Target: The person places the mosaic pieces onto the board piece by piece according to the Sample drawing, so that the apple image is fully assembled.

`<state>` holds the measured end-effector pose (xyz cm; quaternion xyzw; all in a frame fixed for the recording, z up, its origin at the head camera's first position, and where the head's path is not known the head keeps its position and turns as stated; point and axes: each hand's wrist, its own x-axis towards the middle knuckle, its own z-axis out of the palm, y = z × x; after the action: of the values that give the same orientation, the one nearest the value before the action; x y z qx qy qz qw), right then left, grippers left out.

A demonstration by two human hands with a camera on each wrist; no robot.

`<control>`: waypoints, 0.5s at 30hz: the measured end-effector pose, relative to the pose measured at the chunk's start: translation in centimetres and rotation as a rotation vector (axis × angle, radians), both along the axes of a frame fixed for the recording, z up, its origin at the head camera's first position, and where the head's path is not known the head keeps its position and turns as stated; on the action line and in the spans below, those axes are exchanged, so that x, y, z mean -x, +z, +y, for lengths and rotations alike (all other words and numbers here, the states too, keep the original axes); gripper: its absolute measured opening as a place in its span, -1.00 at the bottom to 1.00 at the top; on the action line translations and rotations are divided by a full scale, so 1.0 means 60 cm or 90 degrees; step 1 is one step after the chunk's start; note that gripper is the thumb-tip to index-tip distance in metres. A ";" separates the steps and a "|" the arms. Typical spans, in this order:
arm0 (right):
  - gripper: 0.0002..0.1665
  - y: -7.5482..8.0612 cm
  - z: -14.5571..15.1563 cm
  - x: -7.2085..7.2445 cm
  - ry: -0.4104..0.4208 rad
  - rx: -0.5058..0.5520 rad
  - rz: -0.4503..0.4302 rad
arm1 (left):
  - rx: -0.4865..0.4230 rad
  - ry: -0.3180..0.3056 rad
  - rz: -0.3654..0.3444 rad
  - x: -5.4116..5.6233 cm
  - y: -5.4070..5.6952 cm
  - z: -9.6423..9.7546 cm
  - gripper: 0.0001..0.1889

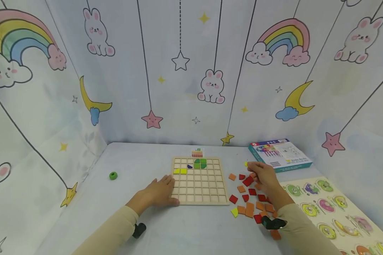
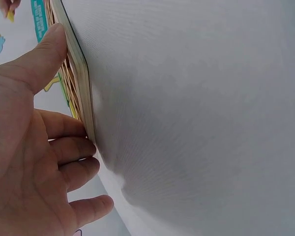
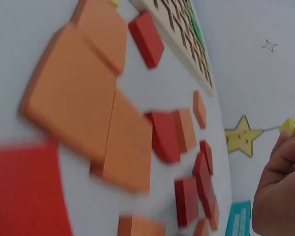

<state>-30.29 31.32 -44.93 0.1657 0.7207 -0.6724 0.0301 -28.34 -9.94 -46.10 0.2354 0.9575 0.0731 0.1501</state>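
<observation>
The yellow piece (image 3: 288, 126) is in the right hand (image 1: 264, 174), pinched at the fingertips above the desk (image 1: 204, 230), to the right of the board (image 1: 200, 204) and well apart from it. In the right wrist view its narrow end points upward; it is so small there, and partly covered by the fingers, that I cannot fairly tell its full outline or its long axis. The step in hand looks like bringing a chosen piece to the board, and the next move probably calls for carrying it left over the grid, turning it to suit a square and pressing it in flat. The board lies flat with its near edge facing the person; it is close to square, so no long axis stands out. The left hand (image 1: 159, 191) is spread loosely along its left edge, touching the rim and gripping no piece. Two yellow tiles (image 1: 180, 171) lie side by side near that edge, with green tiles (image 1: 200, 163) farther right and a blue piece (image 1: 189, 166) just beside them. A card (image 1: 197, 152) is at the far edge. Orange tiles (image 1: 249, 209) and red tiles (image 1: 233, 199) are scattered right of the board, with a box (image 1: 284, 156) beyond.
</observation>
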 end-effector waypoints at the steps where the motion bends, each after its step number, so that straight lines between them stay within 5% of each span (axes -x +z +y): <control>1: -0.52 0.000 -0.016 0.008 -0.003 0.018 -0.001 | 0.001 0.001 0.000 0.000 0.000 -0.001 0.01; 8: -0.59 -0.018 -0.135 0.050 0.033 0.083 0.022 | 0.002 0.001 -0.001 -0.001 -0.002 -0.002 0.01; 15: -0.68 -0.041 -0.234 0.069 0.108 -0.005 0.061 | -0.009 0.010 -0.003 -0.002 0.000 0.000 0.00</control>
<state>-34.45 17.26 -47.37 0.0717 0.7355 -0.6717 0.0517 -28.23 -9.96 -46.09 0.2285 0.9584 0.0818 0.1501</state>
